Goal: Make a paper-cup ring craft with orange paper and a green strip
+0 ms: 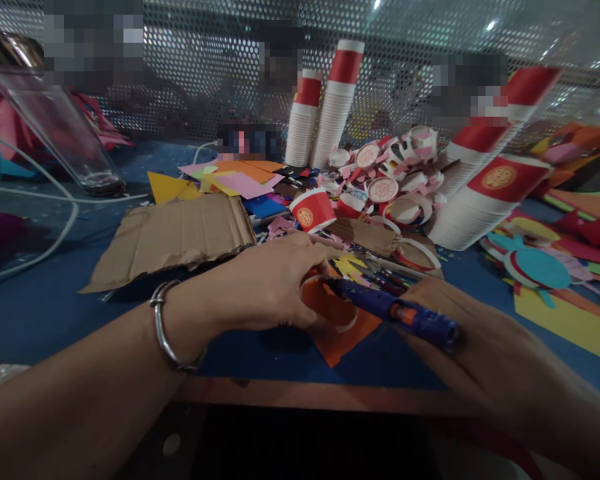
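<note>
Left fingers (306, 319), half spread, hold a thin white ring (349, 326) above orange paper (334, 352); right fingers (424, 291) grip a dark-blue rod-shaped tool (373, 299).

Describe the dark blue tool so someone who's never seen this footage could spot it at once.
Along the near side of the blue tabletop, find the right hand. It holds the dark blue tool, whose tip points toward the left hand. Unlike the orange paper beneath its tip, it is long and rounded, with an orange patch.
</note>
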The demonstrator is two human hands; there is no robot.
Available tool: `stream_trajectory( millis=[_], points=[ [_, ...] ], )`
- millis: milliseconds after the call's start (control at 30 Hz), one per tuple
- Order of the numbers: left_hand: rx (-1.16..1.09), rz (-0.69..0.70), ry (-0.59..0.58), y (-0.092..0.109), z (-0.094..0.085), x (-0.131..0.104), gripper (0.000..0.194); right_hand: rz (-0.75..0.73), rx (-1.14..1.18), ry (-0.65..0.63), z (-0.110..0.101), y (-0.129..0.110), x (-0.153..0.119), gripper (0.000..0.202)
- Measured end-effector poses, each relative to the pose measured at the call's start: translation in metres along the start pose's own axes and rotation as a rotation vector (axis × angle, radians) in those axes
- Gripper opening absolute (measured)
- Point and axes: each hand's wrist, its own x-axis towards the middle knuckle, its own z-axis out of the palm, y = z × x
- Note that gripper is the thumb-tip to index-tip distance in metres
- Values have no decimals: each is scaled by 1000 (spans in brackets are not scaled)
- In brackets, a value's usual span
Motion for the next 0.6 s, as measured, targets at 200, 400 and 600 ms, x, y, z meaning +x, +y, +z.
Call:
stream_trajectory(
  millis=[200,400,600],
  points=[
    [-3,3,16,-1,1,0,81,6,-2,-8,0,2,-4,14],
    [7,-24,-12,0,1,1,84,23,36,12,-2,3,-12,13],
    [24,-41,-6,2,-1,1,55,2,21,26,-2,2,-7,13]
  ],
)
